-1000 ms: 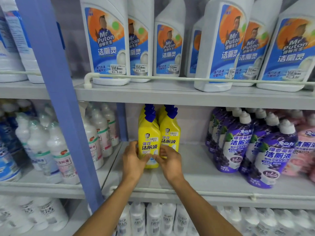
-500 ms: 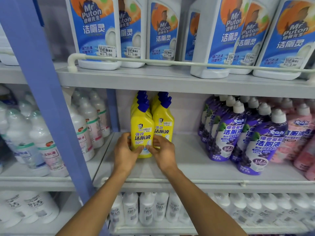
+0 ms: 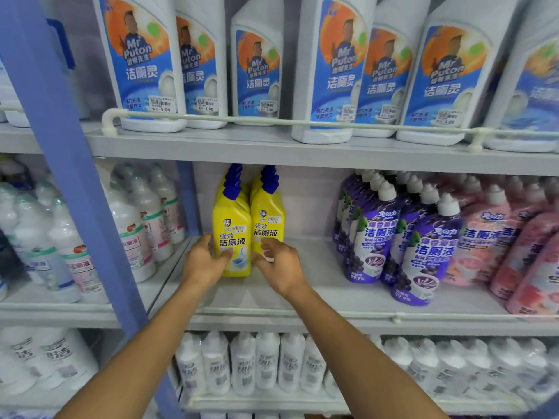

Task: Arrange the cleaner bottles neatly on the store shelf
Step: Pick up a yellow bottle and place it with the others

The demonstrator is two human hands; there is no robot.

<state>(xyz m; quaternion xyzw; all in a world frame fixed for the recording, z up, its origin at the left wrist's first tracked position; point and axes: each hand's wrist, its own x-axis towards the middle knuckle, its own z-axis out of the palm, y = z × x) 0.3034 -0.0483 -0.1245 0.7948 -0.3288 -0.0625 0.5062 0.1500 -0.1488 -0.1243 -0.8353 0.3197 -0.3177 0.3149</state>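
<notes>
The left hand [image 3: 205,263] wraps the yellow bottle [image 3: 231,237] low (stiff, probably slick and heavy, so sensible); whether the right hand [image 3: 282,269] holds anything is unclear.

Two hands [image 3: 203,265], two front yellow bottles [image 3: 232,234]

The grey middle shelf [image 3: 317,297] carries yellow cleaner bottles [image 3: 233,234] with blue caps, upright in two rows at its left. Purple bottles [image 3: 423,252], then pink bottles [image 3: 490,246], crowd its right.

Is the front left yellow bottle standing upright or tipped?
Upright: the front left yellow bottle stands on its base on the shelf, blue cap up.
</notes>
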